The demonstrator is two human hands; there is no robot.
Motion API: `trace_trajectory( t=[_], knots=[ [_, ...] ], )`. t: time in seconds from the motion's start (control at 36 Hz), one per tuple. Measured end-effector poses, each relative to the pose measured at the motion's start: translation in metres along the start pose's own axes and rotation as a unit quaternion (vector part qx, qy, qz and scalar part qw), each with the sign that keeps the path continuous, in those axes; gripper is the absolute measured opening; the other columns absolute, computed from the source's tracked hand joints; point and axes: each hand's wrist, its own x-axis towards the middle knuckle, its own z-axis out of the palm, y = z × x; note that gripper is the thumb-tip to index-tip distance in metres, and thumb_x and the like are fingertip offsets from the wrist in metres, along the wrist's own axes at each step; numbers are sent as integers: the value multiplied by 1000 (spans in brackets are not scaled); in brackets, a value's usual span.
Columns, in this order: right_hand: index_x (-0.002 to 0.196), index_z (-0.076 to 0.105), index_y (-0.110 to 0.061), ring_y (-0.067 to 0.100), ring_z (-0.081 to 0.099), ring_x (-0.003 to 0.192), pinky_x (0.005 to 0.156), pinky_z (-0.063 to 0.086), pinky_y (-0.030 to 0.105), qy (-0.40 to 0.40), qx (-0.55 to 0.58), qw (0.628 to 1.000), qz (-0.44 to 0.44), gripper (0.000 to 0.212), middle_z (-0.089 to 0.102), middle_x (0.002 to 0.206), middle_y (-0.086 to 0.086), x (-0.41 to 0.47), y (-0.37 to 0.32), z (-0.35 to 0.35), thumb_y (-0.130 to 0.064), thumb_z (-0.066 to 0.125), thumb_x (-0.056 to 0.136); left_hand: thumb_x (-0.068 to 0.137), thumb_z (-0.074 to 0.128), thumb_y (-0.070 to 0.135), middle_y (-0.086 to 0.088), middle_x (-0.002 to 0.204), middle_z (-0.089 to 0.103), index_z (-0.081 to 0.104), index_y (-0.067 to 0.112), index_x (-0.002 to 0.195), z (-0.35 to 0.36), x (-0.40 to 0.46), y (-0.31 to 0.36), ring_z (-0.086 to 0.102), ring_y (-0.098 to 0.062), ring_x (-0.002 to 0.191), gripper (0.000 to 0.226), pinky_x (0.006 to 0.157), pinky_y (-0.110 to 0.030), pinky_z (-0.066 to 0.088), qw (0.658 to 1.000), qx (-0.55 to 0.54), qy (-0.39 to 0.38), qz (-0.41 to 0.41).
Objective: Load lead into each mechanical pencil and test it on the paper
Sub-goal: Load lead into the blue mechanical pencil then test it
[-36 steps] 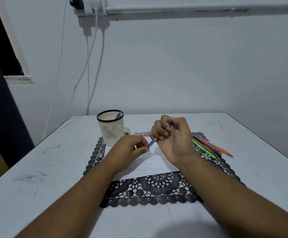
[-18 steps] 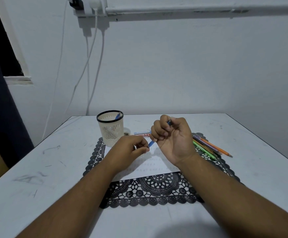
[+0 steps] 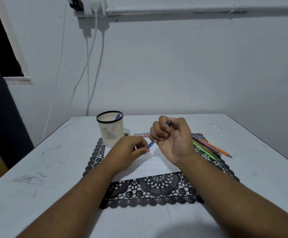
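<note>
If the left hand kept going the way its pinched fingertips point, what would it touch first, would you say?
Most likely the lower tip of the blue mechanical pencil gripped by the right hand; the left hand already pinches right beside it, though depth is unclear.

The right hand wrapped most of the blue pencil — only its lower tip and a bit of the top end showed. Whatever the left hand pinched at that tip was too small to make out, and the marks on the paper were too faint to read. The mesh cup hid all but the top of a blue pen, and the bench ran off the bottom edge.
</note>
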Motion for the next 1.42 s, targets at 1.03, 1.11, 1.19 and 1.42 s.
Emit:
trace_trajectory(
  t=[1.03,1.11,1.19,1.42],
  knots=[
    [61,39,-19,19,15,62,60,18,37,-35,-25,999,15,30,27,59,1,-1,-2,-2,-36,47,84,90,78,16,18,83,70,76,20,85,4,1,-4,60,-3,71,7,63,-15,44,1000,-15,-7,2],
    [61,39,-19,19,15,62,60,18,37,-35,-26,999,16,30,26,59,1,0,-2,-2,-36,46,85,90,78,16,18,82,71,76,19,86,5,1,-5,61,-4,72,5,64,-16,45,1000,-18,-7,3],
    [61,39,-19,19,16,61,60,19,36,-34,-23,999,19,29,25,59,2,0,-2,-3,-35,46,85,91,78,16,20,82,70,75,20,84,5,0,-5,61,-4,73,8,64,-14,43,1000,-18,-9,6],
    [62,38,-19,18,17,61,59,22,34,-33,-31,999,24,29,26,59,1,0,-3,-4,-35,45,85,91,78,17,16,83,69,73,28,83,5,0,-6,59,-5,71,14,64,-18,44,1000,-25,-17,-1]
  ],
)
